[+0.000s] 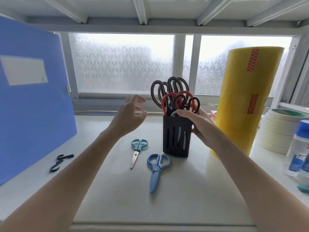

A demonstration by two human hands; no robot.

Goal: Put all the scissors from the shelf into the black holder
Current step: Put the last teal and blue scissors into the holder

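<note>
- Steadying the black holder [175, 139] with my right hand [199, 124], fingers wrapped round its right side and thumb near the rim; it stands upright on the shelf [184, 198].
- Inside it are several black-handled scissors [170, 87] and a red-handled pair [177, 97], handles up, plus a teal handle [173, 113] just peeking over the rim.
- Two pairs are left, by my reckoning: the teal scissors [137, 150] and the blue scissors [157, 171], both flat on the shelf just left of and in front of the holder.
- My left hand [130, 114] hangs spread and empty, above those two.
- The holder looks crowded, so handles may block the next pair.
- Around: a blue folder [33, 97] far left, two black hooks [60, 162], a tall yellow roll [245, 101] close on the right, stacked tape rolls [275, 131], bottles [299, 151].
</note>
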